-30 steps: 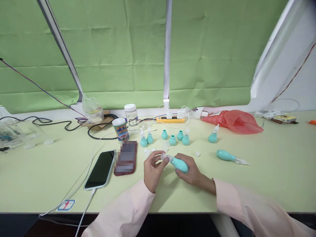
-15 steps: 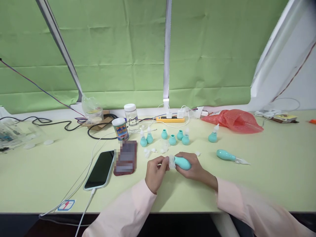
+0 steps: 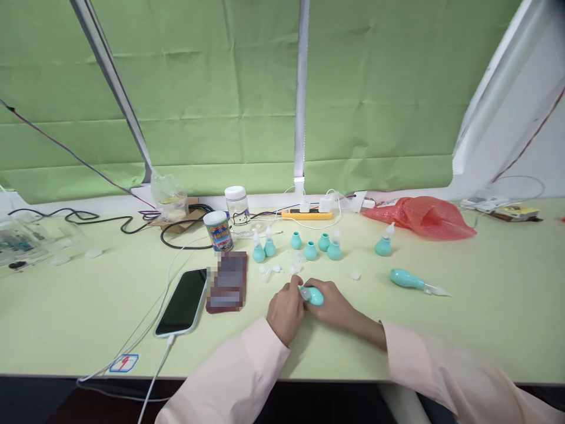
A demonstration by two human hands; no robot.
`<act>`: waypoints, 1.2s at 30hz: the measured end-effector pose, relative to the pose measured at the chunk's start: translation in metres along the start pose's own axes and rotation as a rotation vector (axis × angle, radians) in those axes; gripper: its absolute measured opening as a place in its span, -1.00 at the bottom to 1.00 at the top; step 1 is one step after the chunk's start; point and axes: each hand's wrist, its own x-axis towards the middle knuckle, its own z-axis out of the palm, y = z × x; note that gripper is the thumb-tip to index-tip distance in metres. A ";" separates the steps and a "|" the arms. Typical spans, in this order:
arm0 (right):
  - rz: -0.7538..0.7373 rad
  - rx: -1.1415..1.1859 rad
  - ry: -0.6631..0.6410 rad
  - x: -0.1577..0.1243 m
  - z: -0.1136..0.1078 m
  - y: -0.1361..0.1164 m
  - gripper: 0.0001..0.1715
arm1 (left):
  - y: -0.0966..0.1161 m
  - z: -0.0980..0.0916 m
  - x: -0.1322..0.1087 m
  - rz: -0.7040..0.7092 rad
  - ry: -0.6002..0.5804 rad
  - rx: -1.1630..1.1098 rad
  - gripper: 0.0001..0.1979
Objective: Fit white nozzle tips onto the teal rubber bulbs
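My right hand (image 3: 332,305) is closed around a teal rubber squeeze bulb (image 3: 315,296), its rounded end showing. At the bulb's left end sits a clear plastic collar (image 3: 304,292), gripped by the closed fingers of my left hand (image 3: 286,312), which hide most of it. Beyond my hands stand several small teal bulbs (image 3: 311,251), some open at the neck and some with clear nozzles. To the right, a long teal bulb with a clear pointed tip (image 3: 406,278) lies on its side. Small clear plastic parts (image 3: 266,272) are scattered just beyond my left hand.
A black-screened phone (image 3: 183,301) on a white cable and a dark red phone (image 3: 227,282) lie left. Behind them are a printed can (image 3: 218,231) and a clear jar (image 3: 237,206). A yellow power strip (image 3: 306,215) and a red plastic bag (image 3: 424,218) line the back.
My two hands have come closer together. The bulb has shifted left toward my left hand, whose fingers now cover more of the clear collar.
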 end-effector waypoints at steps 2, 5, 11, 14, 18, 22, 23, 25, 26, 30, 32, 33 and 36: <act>-0.010 0.056 -0.023 0.000 -0.002 -0.003 -0.73 | 0.000 -0.001 0.000 -0.023 -0.005 0.024 -0.80; -0.059 0.148 -0.064 -0.001 -0.005 -0.006 -0.67 | 0.002 -0.004 -0.001 -0.030 0.023 -0.018 -0.82; 0.025 0.395 -0.088 0.000 -0.004 0.000 -0.70 | 0.004 -0.008 -0.003 0.043 0.094 -0.386 -0.79; 0.136 0.546 -0.134 0.003 -0.005 0.005 -0.65 | 0.003 -0.009 -0.002 0.018 0.064 -0.662 -0.79; 0.109 0.562 -0.118 0.003 -0.012 0.004 -0.67 | 0.001 -0.011 0.002 -0.098 0.099 -1.023 -0.74; -0.060 0.335 0.090 0.000 -0.016 -0.001 -0.73 | 0.000 -0.017 0.005 -0.224 0.076 -1.191 -0.76; -0.099 0.277 0.119 -0.001 -0.016 -0.002 -0.74 | 0.000 -0.018 0.005 -0.245 0.076 -1.210 -0.77; -0.150 0.193 0.157 -0.003 -0.016 -0.003 -0.77 | 0.000 -0.018 0.005 -0.264 0.095 -1.217 -0.80; -0.173 0.158 0.179 -0.004 -0.015 -0.003 -0.78 | 0.000 -0.017 0.005 -0.261 0.104 -1.201 -0.81; -0.274 0.031 0.227 -0.008 -0.013 -0.003 -0.76 | 0.000 -0.012 0.004 -0.174 0.155 -0.980 -0.78; -0.331 -0.022 0.226 -0.012 -0.011 -0.004 -0.72 | -0.001 -0.009 0.003 -0.126 0.176 -0.825 -0.73; -0.358 -0.045 0.228 -0.014 -0.009 -0.006 -0.70 | -0.001 -0.008 0.003 -0.110 0.178 -0.750 -0.70; -0.421 -0.099 0.243 -0.019 -0.005 -0.013 -0.68 | -0.002 -0.008 0.001 -0.109 0.181 -0.529 -0.59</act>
